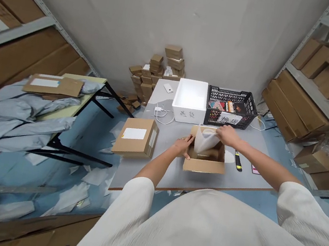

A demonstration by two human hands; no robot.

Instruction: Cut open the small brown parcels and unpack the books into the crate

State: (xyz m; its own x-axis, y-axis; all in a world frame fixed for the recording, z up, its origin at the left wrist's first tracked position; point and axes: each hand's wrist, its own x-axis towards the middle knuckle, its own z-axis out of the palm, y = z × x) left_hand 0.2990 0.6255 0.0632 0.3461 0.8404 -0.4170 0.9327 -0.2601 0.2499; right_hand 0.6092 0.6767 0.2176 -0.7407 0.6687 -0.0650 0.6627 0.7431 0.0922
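An opened cardboard box [204,166] stands on the grey table in front of me. My left hand [182,145] grips the box's left wall, its thumb reaching over the edge. A white, thin-looking bag or wrapping sheet [205,141] rises out of the box, and my right hand [227,135] pinches its upper right part. What the white wrapping contains, if anything, is hidden. Just right of the box lies a yellow-and-black utility knife [238,161]. To the left sits a closed cardboard box [136,137] with a white label.
Behind the open box stand a white bin [190,102] and a black plastic crate [230,109] holding small packages. A white charger with cable [162,110] and a white phone-like object [168,88] lie farther left. Shelves of cartons flank both sides; grey parcels [23,109] cover a side table.
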